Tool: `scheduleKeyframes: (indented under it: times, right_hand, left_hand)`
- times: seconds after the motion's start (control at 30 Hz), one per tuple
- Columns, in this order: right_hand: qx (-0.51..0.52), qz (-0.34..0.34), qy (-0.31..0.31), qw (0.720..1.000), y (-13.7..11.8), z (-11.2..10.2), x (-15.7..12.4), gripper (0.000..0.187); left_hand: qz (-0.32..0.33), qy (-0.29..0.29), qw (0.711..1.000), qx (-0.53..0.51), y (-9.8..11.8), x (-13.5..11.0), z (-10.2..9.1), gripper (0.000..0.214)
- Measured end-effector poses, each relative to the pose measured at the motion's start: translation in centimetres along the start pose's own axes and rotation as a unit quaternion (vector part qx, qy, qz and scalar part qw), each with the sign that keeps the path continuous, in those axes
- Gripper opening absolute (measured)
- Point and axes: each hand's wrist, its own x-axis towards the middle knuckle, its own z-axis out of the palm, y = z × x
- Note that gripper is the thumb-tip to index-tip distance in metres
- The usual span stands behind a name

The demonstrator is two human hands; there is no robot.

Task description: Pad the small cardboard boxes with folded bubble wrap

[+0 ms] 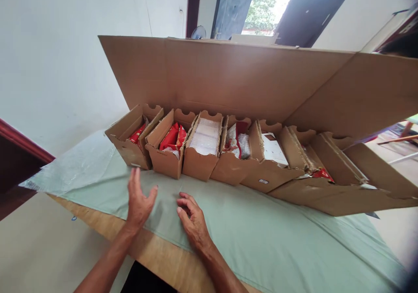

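My left hand is raised over the green cloth, thumb spread from the fingers and nothing in it. Its fingertips come close to the front of the leftmost cardboard bin, which has a red packet inside. To the right, my right hand hovers with curled fingers, apart from one another, and holds nothing. Ahead of it stands a second cardboard bin with shiny red packets. Beside that, another bin carries bubble-wrapped white packs.
More cardboard bins continue rightward in a row, holding wrapped items and a white sheet. Behind them rises a tall cardboard panel. Clear plastic wrap lies at the table's left end. The wooden table edge runs nearest me.
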Motion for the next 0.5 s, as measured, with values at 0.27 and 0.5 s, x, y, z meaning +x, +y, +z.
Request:
scheduleKeyframes:
  times: [0.27, 0.5]
  right_hand:
    - [-0.020, -0.015, -0.015, 1.000, 0.0, -0.2, 0.3, 0.021]
    - [-0.027, -0.032, -0.024, 0.999, 0.1, -0.3, 0.6, 0.020]
  left_hand:
    - [-0.120, 0.108, 0.985, -0.055, -1.2, 16.4, -7.6, 0.077]
    - [-0.220, -0.103, 0.970, -0.028, 1.4, 23.2, -9.6, 0.015]
